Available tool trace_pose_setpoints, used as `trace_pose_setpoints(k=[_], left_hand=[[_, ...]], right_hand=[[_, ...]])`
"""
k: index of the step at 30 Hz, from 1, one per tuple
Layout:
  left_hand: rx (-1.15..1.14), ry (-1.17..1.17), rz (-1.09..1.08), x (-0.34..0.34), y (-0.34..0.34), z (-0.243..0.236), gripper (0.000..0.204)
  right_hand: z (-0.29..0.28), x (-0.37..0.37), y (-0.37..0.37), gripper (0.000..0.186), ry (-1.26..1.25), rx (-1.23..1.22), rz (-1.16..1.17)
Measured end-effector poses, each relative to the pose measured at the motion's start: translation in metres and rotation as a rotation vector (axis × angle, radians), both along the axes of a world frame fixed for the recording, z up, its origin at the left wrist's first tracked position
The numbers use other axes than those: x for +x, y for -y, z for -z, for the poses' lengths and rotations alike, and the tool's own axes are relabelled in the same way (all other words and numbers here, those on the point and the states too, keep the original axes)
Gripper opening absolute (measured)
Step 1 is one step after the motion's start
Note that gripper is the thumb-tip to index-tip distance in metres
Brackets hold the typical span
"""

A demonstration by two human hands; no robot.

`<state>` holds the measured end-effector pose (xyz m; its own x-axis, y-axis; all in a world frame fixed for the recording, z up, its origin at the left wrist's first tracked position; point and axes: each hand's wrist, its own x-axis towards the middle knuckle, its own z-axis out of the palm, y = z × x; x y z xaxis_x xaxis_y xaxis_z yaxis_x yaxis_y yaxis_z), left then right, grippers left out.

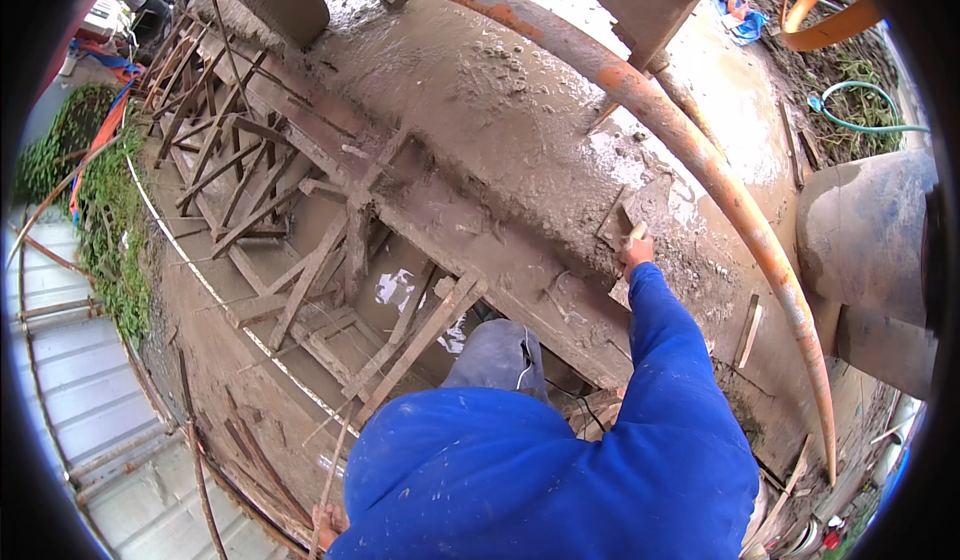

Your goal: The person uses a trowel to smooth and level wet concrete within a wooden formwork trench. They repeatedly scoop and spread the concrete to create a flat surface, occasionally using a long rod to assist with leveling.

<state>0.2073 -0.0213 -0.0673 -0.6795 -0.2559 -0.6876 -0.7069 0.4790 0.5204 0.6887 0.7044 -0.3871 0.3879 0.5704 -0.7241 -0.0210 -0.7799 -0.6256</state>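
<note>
Wet grey concrete (520, 100) is spreading across the curved slab, and the right hand (636, 251), reaching out at the end of a blue sleeve, is closing around the handle of a trowel (628, 222) whose blade is pressing flat into the mix just beside the long orange hose (700, 160). The smoothing step looks to be in hand, near the edge of the wooden formwork (330, 250). The left hand (327, 522) is gripping a thin steel rod (335, 460) low at the person's side, apparently for balance. A steady, shallow sweep of the blade would seem called for next.
</note>
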Motion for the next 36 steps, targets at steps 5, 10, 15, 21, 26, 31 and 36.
trace_pose_setpoints(k=[5,10,15,21,26,31,36], left_hand=[[0.12,-0.018,-0.084,-0.001,-0.009,0.051,0.073],[0.052,-0.446,-0.177,0.0,0.031,0.02,0.056],[0.415,-0.754,-0.174,-0.016,0.037,0.067,0.033],[0.547,-1.04,-0.017,-0.051,0.021,-0.001,0.016],[0.697,-1.257,0.137,-0.062,0.008,-0.135,0.029],[0.804,-1.455,0.381,-0.06,0.043,-0.251,0.029],[1.289,-1.326,0.71,-0.02,0.08,-0.391,0.017]], right_hand=[[0.084,0.128,0.001,0.046,0.261,-0.105,-0.122],[0.03,0.029,0.03,0.055,0.895,-0.138,-0.556],[0.0,0.008,-0.02,0.038,0.691,0.457,-0.898],[-0.106,-0.124,-0.052,0.028,0.362,0.877,-1.171],[-0.222,-0.234,0.04,0.028,0.133,0.929,-1.325],[-0.265,-0.336,0.212,0.036,-0.033,1.038,-1.612],[-0.323,-0.42,0.414,0.042,-0.49,1.173,-2.08]])
